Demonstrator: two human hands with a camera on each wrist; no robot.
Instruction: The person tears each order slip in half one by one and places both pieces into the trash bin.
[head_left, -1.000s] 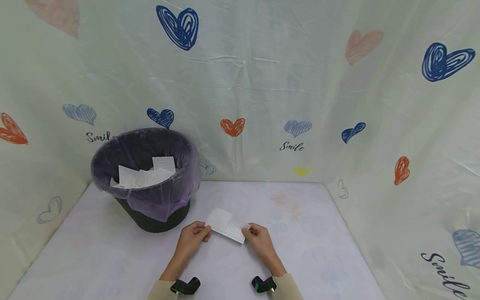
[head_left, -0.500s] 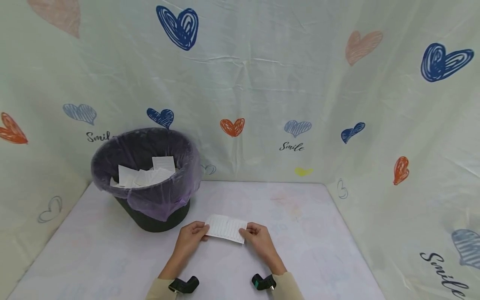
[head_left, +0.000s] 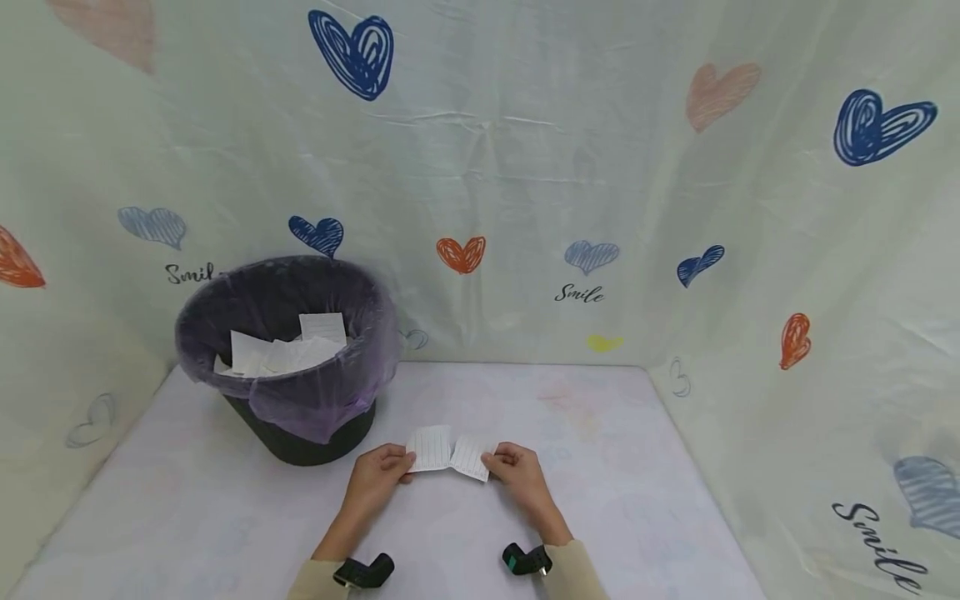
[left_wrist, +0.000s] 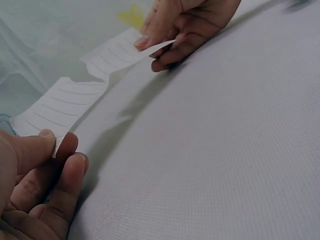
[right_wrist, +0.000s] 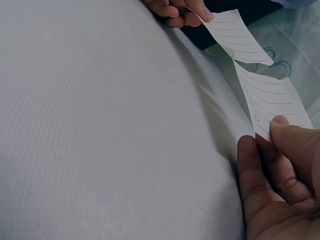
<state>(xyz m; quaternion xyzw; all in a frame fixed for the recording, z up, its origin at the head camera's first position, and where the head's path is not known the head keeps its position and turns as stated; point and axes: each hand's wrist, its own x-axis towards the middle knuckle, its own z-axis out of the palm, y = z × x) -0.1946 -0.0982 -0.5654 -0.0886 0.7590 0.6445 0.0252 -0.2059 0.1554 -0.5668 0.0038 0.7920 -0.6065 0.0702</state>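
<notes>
A lined white sheet of paper (head_left: 431, 450) is stretched between both hands above the table, torn from its far edge most of the way down the middle. In the wrist views the two halves still join near the edge closest to the person. My left hand (head_left: 377, 475) pinches the left end between thumb and fingers; in the left wrist view its thumb (left_wrist: 37, 145) lies on top of the paper. My right hand (head_left: 521, 479) pinches the opposite end the same way, its thumb (right_wrist: 282, 127) pressing the lined face.
A dark bin (head_left: 315, 442) lined with a purple plastic bag (head_left: 337, 400) stands at the back left, with several white paper pieces (head_left: 285, 354) inside. Behind the white table (head_left: 600, 500) hangs a curtain (head_left: 517, 167) printed with hearts.
The sheet was whole and bent a second ago, then held flatter; now a tear splits it down the middle. Both hands stay in nearly the same place, still pinching its ends.
</notes>
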